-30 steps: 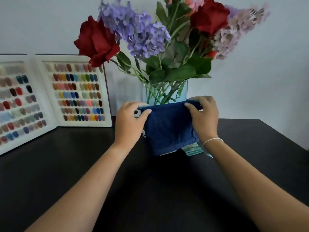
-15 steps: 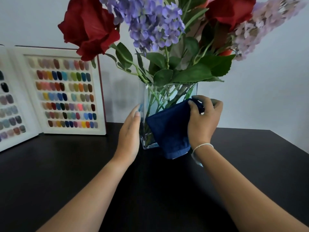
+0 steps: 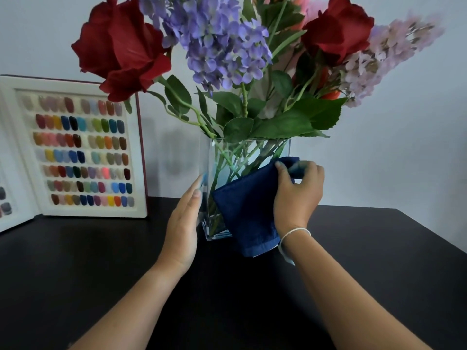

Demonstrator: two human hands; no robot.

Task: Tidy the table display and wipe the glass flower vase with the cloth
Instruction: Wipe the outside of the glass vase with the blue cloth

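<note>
A square glass vase [image 3: 227, 157] stands on the black table [image 3: 75, 261], filled with red roses, purple blossoms and green leaves [image 3: 252, 79]. My right hand [image 3: 297, 195] grips a dark blue cloth [image 3: 246, 218] and presses it against the vase's front right face; the cloth hangs down to the table. My left hand [image 3: 184, 223] lies flat with straight fingers against the vase's left side, steadying it. The vase's lower right corner is hidden behind the cloth.
An open white nail-colour sample book [image 3: 80, 152] stands against the wall to the left of the vase. The table's right edge [image 3: 434, 238] runs close behind my right arm. A pale wall rises just behind the vase.
My left hand let go of the cloth and went flat onto the vase's left side. The cloth now hangs from my right hand alone, shifted right. The view came closer.
</note>
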